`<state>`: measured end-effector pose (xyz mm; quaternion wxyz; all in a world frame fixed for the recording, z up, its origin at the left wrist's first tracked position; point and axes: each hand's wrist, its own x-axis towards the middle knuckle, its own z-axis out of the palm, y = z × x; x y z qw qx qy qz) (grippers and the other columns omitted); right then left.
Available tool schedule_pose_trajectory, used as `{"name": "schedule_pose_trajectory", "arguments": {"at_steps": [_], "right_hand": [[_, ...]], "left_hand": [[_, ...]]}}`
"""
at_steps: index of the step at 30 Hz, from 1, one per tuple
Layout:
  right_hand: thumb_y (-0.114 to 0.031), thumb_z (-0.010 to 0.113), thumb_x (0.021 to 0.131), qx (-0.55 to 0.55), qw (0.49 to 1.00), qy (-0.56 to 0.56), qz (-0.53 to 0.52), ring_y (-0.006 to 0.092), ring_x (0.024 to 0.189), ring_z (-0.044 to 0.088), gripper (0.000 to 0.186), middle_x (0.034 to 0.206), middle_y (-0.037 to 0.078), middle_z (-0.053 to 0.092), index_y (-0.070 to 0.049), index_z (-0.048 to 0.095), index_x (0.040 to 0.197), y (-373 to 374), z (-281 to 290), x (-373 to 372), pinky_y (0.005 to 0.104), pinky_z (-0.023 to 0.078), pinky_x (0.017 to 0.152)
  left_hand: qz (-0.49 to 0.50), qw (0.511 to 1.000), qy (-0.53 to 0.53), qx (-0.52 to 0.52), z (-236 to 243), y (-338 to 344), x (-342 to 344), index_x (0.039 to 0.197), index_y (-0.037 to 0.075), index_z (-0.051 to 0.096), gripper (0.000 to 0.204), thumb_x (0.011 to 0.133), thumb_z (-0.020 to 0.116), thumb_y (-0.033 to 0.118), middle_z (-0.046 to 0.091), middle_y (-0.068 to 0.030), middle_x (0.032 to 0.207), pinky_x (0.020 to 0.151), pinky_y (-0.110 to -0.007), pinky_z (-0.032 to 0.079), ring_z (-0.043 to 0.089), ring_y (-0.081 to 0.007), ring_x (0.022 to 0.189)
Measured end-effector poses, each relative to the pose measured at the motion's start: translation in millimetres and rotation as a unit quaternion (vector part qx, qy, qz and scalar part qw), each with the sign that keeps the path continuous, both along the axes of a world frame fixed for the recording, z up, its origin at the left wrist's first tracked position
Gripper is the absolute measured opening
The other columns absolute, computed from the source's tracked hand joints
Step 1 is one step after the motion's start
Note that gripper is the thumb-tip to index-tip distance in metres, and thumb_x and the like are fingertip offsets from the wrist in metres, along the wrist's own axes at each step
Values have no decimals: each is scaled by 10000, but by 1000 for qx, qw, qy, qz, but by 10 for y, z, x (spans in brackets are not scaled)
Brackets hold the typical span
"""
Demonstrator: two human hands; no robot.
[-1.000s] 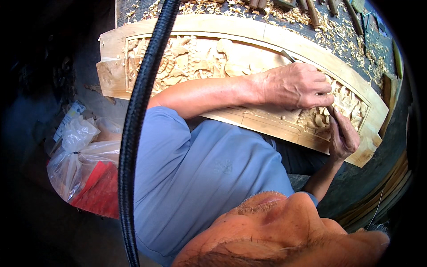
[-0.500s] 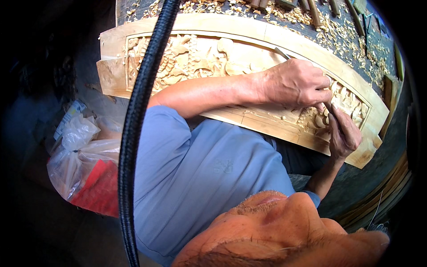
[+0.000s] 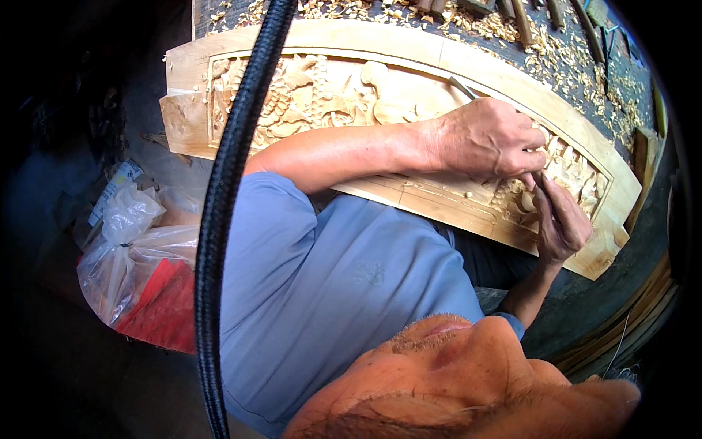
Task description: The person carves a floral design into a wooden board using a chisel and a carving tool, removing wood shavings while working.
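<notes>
A long pale wooden panel [image 3: 409,186] with a raised border and carved floral relief lies across my lap, slanting down to the right. My left hand [image 3: 490,143] is closed around a thin dark carving chisel [image 3: 462,88], whose flat end sticks out beyond the knuckles. Most of the chisel is hidden inside the fist. Just below it, my right hand [image 3: 563,223] pinches the tool's lower part against the carving near the panel's right end. The fingers of both hands almost touch, and the working tip cannot be made out.
Wood shavings [image 3: 545,66] cover the dark bench beyond the panel, with several wooden-handled tools [image 3: 521,22] along its far edge. At left sits a tied clear plastic bag [image 3: 124,249] beside red material [image 3: 161,307]. A black braided cable [image 3: 219,219] crosses the view.
The right hand has shifted slightly up and left, closer to the left hand. The left hand keeps its hold on the chisel, and the panel stays nearly in place.
</notes>
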<state>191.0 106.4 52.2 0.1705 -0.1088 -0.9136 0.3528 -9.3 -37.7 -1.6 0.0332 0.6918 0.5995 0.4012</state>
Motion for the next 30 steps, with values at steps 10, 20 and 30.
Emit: {"name": "schedule_pose_trajectory", "arguments": {"at_steps": [10, 20, 30], "right_hand": [[175, 825, 832, -19, 1000, -19, -8, 285, 894, 826, 352, 966, 231, 816, 101, 784, 1174, 83, 39, 181, 332, 636, 799], [170, 836, 827, -1, 1000, -2, -5, 280, 867, 822, 368, 958, 223, 817, 80, 789, 1181, -7, 43, 116, 325, 629, 768], [146, 837, 831, -76, 997, -12, -11, 257, 882, 815, 337, 978, 218, 818, 79, 798, 1159, 83, -102, 45, 309, 615, 783]], "left_hand": [[-11, 999, 33, 37, -50, 32, 52, 1185, 132, 695, 258, 953, 664, 242, 613, -11, 951, 762, -345, 557, 682, -183, 932], [-18, 999, -6, 38, -56, 25, 15, 1110, 148, 702, 198, 926, 666, 209, 571, -24, 902, 671, -355, 555, 673, -192, 839], [47, 997, 33, 47, -123, 34, 37, 994, 143, 687, 132, 898, 693, 233, 575, -12, 827, 610, -341, 551, 666, -182, 747]]}}
